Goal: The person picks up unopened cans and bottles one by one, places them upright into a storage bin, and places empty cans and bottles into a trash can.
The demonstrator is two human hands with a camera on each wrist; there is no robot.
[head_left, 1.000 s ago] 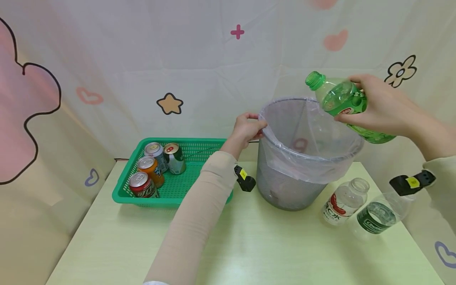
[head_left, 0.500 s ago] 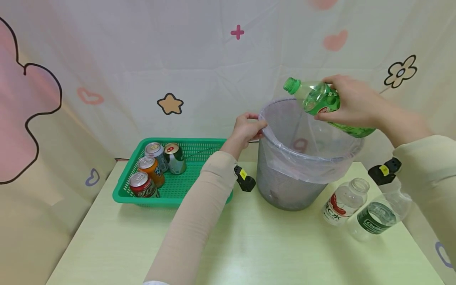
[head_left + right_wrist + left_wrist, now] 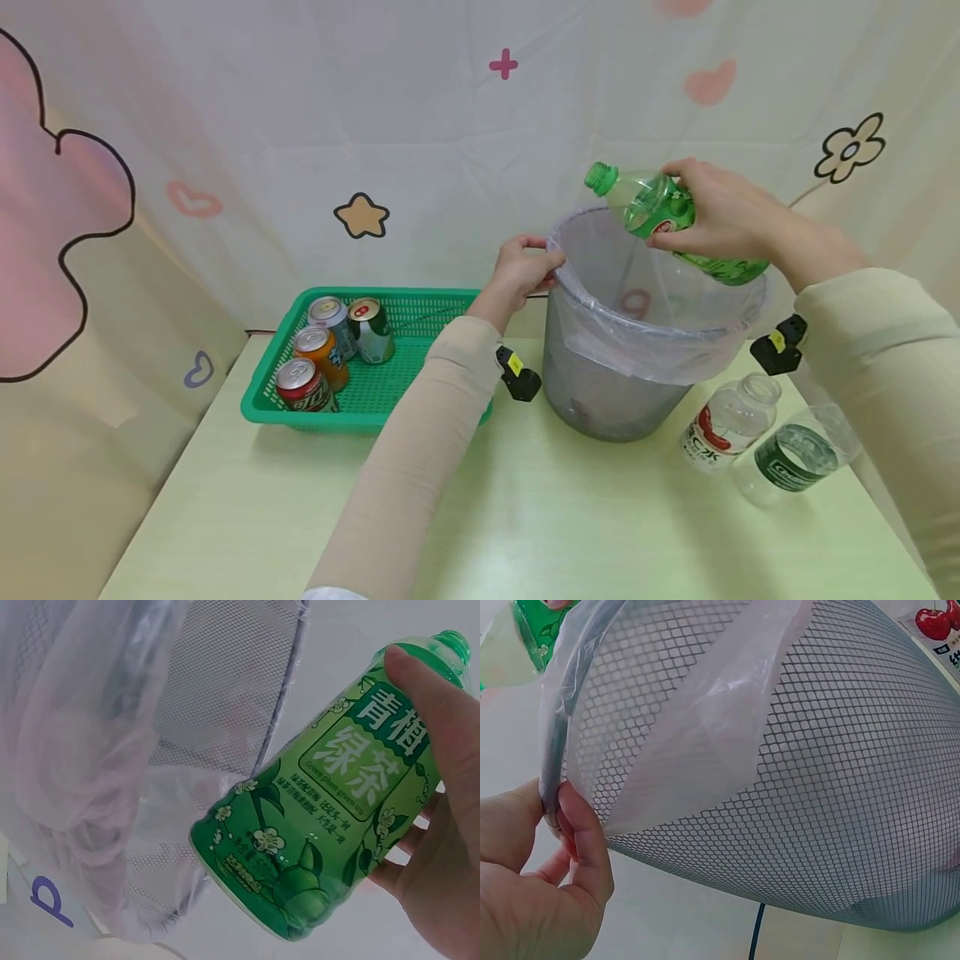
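In the head view my right hand (image 3: pixel 723 212) grips a green plastic tea bottle (image 3: pixel 322 802) round its body. The bottle lies tilted over the mouth of a mesh trash can (image 3: pixel 603 408), its capless neck pointing up and left and its base to the right. A thin translucent liner bag (image 3: pixel 630 346) is folded over the can's rim. My left hand (image 3: pixel 522 271) pinches that rim and the liner at the left side; in the left wrist view the thumb and fingers (image 3: pixel 585 840) close round the edge.
A green basket (image 3: pixel 367 421) at the left holds several drink cans (image 3: pixel 318 354). To the right of the can stand a clear bottle with a red-and-white label (image 3: pixel 723 425) and a clear bottle with a green label (image 3: pixel 795 454). A printed curtain (image 3: pixel 420 108) hangs behind the table (image 3: pixel 525 517).
My right hand has carried the green bottle leftward from the can's right side to over its mouth. The left hand keeps its hold on the rim.
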